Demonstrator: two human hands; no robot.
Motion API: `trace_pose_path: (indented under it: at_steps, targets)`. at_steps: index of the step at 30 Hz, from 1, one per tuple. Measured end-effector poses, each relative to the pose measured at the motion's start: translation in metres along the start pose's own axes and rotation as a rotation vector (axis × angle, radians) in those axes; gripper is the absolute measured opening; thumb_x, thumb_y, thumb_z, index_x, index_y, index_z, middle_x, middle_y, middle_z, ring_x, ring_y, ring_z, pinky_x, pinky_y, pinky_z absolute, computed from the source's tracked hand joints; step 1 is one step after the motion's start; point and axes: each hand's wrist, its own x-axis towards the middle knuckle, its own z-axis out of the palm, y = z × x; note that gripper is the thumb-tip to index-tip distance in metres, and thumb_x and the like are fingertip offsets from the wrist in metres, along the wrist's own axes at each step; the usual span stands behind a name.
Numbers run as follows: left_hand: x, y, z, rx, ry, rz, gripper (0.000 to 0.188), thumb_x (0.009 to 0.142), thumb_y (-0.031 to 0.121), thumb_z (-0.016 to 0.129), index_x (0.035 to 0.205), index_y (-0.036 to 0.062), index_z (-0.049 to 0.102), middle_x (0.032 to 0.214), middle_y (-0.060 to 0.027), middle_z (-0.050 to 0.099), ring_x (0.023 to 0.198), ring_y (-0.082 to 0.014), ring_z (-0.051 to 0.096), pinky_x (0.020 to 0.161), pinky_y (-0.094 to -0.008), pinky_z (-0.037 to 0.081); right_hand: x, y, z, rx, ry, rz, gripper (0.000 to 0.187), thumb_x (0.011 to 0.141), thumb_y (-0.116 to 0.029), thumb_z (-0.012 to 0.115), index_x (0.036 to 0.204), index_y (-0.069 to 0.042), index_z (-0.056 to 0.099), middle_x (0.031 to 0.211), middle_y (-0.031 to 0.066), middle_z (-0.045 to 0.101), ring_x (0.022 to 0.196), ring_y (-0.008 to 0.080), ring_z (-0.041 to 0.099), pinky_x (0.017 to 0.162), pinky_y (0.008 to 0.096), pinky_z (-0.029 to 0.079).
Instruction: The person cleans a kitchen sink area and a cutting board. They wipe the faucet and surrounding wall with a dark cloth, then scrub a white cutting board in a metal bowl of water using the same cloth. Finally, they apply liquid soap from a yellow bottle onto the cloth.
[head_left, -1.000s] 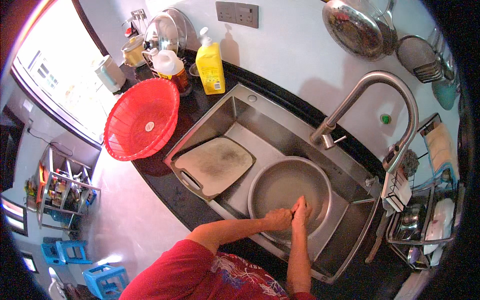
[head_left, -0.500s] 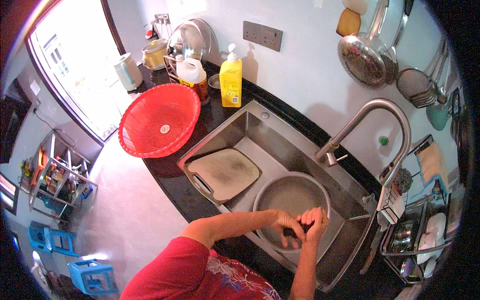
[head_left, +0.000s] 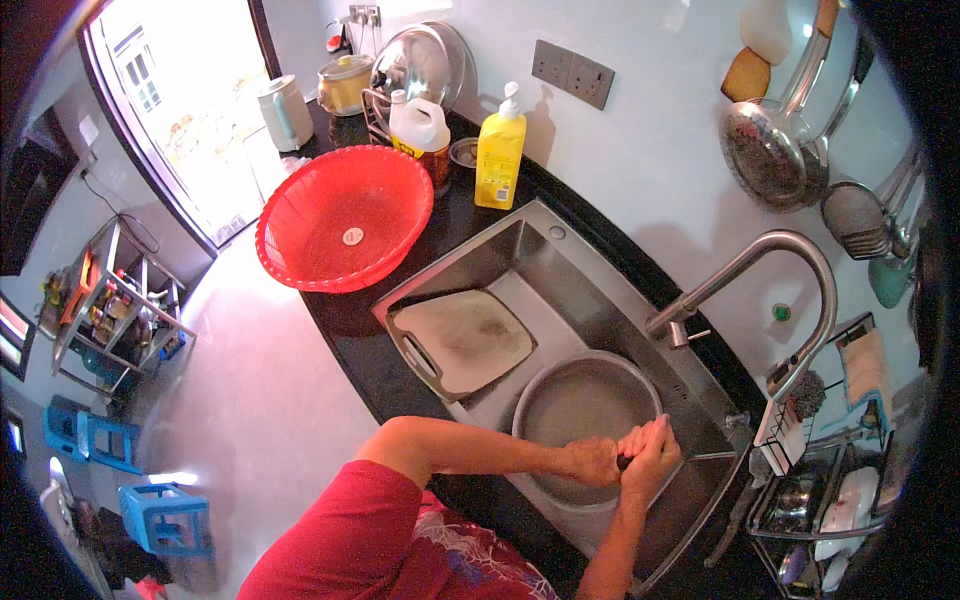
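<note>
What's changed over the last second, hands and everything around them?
The left hand and right hand moved rightward across the basin; the right is now over its right rim. A small dark thing shows between them; no release is visible. The camera view shifted too. Cutting board, red basket and yellow bottle stayed put.

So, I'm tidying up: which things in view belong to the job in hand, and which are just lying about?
Apparently in use:
dark object, mostly hidden between left hand and right hand
basin
sink

Seemingly just lying about:
board
red basket
yellow bottle
pot
</note>
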Motion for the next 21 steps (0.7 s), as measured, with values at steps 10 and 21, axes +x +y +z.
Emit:
trace_pose_path:
  at_steps: [10,21]
  targets:
    - [0.015,-0.057,0.039,0.268,0.077,-0.116,0.034,0.078,0.027,0.055,0.093,-0.0034,0.059,0.090,-0.0255,0.062,0.085,-0.0385,0.062,0.075,-0.0469,0.050,0.016,0.117,-0.048,-0.052,0.327,0.218,0.044,0.092,-0.034,0.044,0.057,-0.012,0.032,0.047,-0.0015,0.029,0.040,0.0113,0.031,0.037,0.0277,0.030]
    - [0.013,-0.058,0.040,0.172,0.344,0.500,0.042,0.079,0.024,0.057,0.112,-0.0004,0.046,0.084,-0.0192,0.060,0.081,-0.0323,0.060,0.070,-0.0417,0.049,0.006,0.148,-0.087,0.211,0.260,0.384,0.020,0.086,-0.027,0.047,0.074,-0.010,0.049,0.069,0.0010,0.047,0.065,0.0142,0.048,0.060,0.0288,0.041]
